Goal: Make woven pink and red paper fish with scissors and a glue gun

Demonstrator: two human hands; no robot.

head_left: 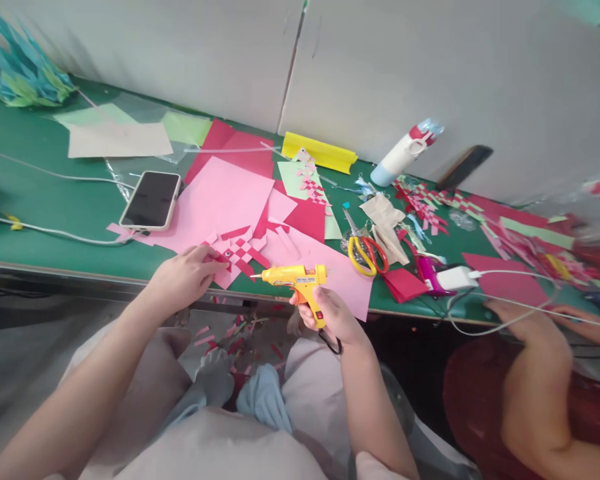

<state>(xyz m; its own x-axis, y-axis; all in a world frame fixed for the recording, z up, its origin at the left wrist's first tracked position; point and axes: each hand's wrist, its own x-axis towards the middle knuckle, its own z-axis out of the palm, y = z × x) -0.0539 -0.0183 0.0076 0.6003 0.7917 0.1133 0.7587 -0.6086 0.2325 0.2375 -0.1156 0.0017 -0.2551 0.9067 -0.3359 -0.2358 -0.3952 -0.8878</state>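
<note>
A yellow hot glue gun (293,275) is gripped in my right hand (330,313), its nozzle pointing left at the table's front edge. My left hand (193,273) has its fingers closed on the left end of a woven paper fish (241,251) in pink and red, which has an eye stuck on. The nozzle tip is close to the fish's lower strips; whether they touch I cannot tell. Under the fish lie pink paper sheets (220,193). Another woven fish (313,187) rests on light green paper farther back.
A phone (150,200) lies left, with cables beside it. Scissors (363,253), a folded red paper (404,285), a white bottle (405,157) and a white charger (457,277) are to the right. A co-worker's arm (535,360) reaches the table at far right.
</note>
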